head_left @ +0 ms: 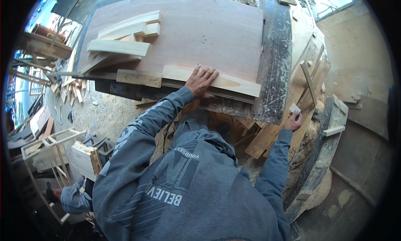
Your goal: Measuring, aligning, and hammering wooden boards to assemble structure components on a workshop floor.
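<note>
A long pale wooden board (234, 84) lies along the near edge of a plywood-topped bench. My left hand (202, 80) is closed over it, fingers on its upper face and the thumb side at its front edge. Off the bench's right corner, my right hand (293, 120) pinches a small whitish square piece (295, 109), whose kind I cannot make out. A shorter, rougher wooden block (139, 78) touches the board's left end. Several pale cut wood pieces (121, 45) are heaped at the left of the plywood sheet (196, 36).
Long planks (307, 73) lean to the right of the bench's dark worn edge (273, 73). A sawdust-covered ledge (317, 157) runs down the right. Wooden frames (54, 153) stand at lower left, beside another person (75, 197). Wood offcuts (75, 92) litter the ground.
</note>
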The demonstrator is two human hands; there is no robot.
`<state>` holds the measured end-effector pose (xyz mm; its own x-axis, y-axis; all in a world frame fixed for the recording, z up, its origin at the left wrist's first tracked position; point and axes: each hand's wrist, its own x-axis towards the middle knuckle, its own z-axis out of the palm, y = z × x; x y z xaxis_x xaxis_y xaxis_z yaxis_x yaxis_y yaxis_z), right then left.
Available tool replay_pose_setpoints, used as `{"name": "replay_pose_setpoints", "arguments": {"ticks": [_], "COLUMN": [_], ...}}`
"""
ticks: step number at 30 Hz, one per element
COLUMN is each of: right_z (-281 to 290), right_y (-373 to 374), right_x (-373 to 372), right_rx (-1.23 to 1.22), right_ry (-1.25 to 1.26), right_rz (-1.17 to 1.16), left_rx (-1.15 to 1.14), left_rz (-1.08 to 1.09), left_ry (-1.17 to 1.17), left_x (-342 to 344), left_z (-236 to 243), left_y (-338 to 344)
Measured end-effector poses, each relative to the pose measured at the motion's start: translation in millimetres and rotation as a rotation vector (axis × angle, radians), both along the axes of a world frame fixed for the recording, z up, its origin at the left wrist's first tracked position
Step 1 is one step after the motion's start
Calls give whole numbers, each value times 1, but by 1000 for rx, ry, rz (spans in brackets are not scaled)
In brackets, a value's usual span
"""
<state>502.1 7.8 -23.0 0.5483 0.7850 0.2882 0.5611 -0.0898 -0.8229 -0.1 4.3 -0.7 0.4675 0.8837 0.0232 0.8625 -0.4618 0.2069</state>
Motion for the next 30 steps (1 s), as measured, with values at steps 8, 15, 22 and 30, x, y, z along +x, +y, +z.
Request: {"name": "replay_pose_setpoints", "arguments": {"ticks": [8,15,22,30], "right_z": [-81,-64,-53,-56], "right_y": [28,35,37,38], "right_x": [24,-19,-28,-26], "right_rx": [-30,-247,-336,-376], "right_ry": [67,-145,-257,-278], "right_rz": [-521,-522,-514,-533], "left_rx": [-87,-33,6,56], "left_rz": [28,46,45,38], "left_ry": [9,24,19,7], "left_x": [0,-9,-16,-23], "left_z": [-4,-3,-1,0], "left_y": [27,101,156,205]}}
